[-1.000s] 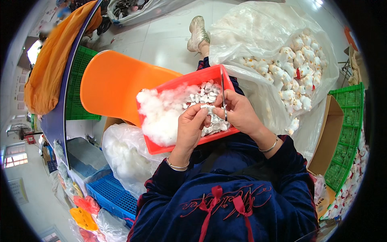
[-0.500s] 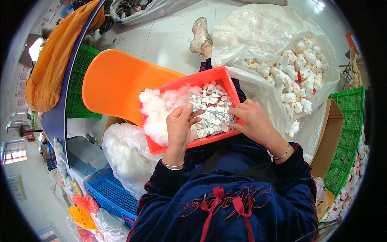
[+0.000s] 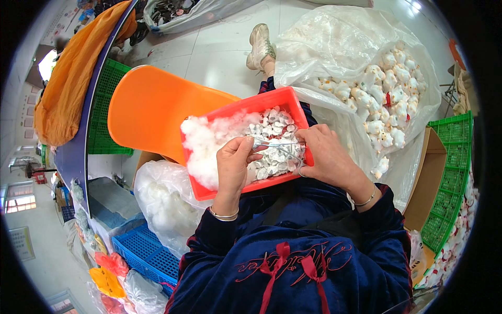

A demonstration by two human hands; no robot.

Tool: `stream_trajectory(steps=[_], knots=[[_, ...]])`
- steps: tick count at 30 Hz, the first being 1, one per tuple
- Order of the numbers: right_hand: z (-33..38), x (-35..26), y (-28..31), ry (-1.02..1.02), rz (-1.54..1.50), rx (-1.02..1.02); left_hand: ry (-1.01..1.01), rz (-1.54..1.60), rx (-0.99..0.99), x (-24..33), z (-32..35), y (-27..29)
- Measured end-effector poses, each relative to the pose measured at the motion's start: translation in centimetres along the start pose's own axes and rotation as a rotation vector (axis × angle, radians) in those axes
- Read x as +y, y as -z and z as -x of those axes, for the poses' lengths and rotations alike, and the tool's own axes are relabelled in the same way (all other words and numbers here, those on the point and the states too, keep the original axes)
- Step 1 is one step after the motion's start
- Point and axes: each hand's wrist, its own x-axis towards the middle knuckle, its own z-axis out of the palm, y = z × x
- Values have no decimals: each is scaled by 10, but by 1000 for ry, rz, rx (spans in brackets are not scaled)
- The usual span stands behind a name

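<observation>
My right hand [image 3: 328, 157] grips the ring handles of a slim metal hemostat-like tool [image 3: 285, 150]; the handles are spread, thumb in the lower ring. The tool's tip reaches left to my left hand [image 3: 234, 158], whose thumb and fingers pinch a small whitish piece [image 3: 257, 142], partly hidden by the fingers. Beneath both hands a red plastic tray [image 3: 212, 113] rests across my lap. White fluffy stuffing [image 3: 201, 152] fills its left part. Several small white and grey fabric pieces [image 3: 274, 121] are heaped in its right part.
An orange chair [image 3: 157, 107] stands at the left, beside a bag of stuffing [image 3: 166, 204] and a blue crate [image 3: 149, 251]. On the right, a large clear plastic bag [image 3: 324, 39] holds several white plush toys [image 3: 387, 94]. A cardboard box [image 3: 424, 172] and green crate [image 3: 449, 183] stand at far right.
The fingers of my right hand have moved apart, spreading the tool's handles. My left hand keeps its pinch in nearly the same place. The tray has stayed put.
</observation>
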Motion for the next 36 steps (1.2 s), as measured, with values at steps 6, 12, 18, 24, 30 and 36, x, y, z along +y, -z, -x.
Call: stream_trajectory(steps=[6,12,18,24,30,36], knots=[[2,13,8,-14,25,-234,-25,20,5,-2,-2,5],[1,13,4,93,-36,-114,-26,30,-10,-2,-2,8],[0,14,2,93,-124,-110,-4,17,-34,-2,-1,6],[-2,9,5,63,-178,-164,-30,-22,-58,-4,3,1],[-3,8,7,-18,-312,-249,-67,-76,-75,-2,3,4],[-2,7,4,-24,-392,-295,-132,-14,-35,1,3,2]])
